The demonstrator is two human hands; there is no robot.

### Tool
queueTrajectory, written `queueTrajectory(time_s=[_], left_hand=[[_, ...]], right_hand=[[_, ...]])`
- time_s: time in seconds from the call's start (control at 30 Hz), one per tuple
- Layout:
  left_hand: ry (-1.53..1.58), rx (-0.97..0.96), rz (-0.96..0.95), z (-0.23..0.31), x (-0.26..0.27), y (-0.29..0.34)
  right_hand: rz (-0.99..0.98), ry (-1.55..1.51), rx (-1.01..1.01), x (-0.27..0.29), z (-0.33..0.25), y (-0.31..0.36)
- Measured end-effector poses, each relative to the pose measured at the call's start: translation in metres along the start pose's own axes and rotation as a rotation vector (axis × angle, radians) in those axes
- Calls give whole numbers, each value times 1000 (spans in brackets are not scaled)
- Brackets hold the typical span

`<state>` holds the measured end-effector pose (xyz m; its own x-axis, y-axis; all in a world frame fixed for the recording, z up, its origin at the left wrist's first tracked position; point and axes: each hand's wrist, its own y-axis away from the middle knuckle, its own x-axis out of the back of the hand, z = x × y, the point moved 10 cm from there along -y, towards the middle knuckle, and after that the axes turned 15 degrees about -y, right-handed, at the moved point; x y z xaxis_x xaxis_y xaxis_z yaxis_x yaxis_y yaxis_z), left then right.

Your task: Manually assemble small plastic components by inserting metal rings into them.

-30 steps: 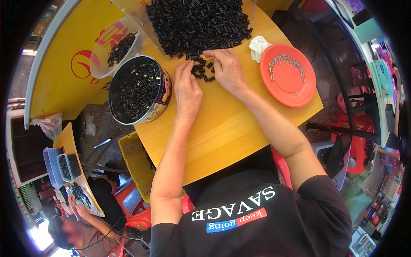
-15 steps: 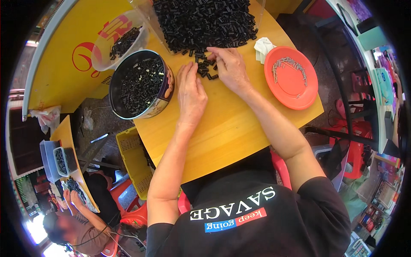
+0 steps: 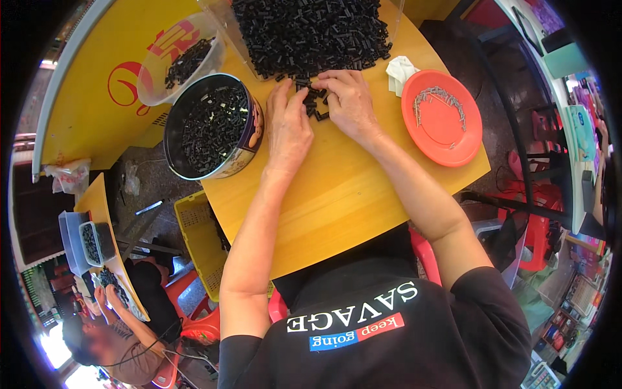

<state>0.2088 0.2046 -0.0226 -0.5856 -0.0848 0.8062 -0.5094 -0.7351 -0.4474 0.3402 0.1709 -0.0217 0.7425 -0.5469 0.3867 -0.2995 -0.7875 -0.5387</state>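
A loose cluster of small black plastic parts [image 3: 317, 111] lies on the yellow table, spilling from the large heap of black parts [image 3: 311, 35] in a clear tray. Over the cluster's left side, my left hand [image 3: 289, 129] has its fingers bent inward, the tips at the black pieces. My right hand [image 3: 351, 107] faces it from the right with curled fingers and the thumb beneath. Both sets of fingertips nearly meet beside the heap. Whatever is pinched between them is too small and covered to make out. Left of my left hand stands a round tin [image 3: 214, 123] holding many similar black parts.
A red plate [image 3: 447, 139] with small metallic pieces and thin sticks sits at the right, beside a crumpled white tissue [image 3: 400, 72]. A clear plastic bowl [image 3: 152, 81] of black parts is behind the tin. Another person [image 3: 123, 343] works at a table lower left.
My left hand has shifted slightly, its fingers bending more toward the right hand. The right hand's fingers have moved a little left and curled. The containers stay in place.
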Motion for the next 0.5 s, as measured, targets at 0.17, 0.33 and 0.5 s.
queueTrajectory(time_s=[0.17,0.33,0.5], left_hand=[[7,-28,-15,1,2,4],[196,108,-2,-14,0,3],[53,68,28,-10,0,-4]], right_hand=[[-7,23,-11,0,2,0],[34,-108,-98,5,10,-1],[-18,-12,-13,-1,-1,-1]])
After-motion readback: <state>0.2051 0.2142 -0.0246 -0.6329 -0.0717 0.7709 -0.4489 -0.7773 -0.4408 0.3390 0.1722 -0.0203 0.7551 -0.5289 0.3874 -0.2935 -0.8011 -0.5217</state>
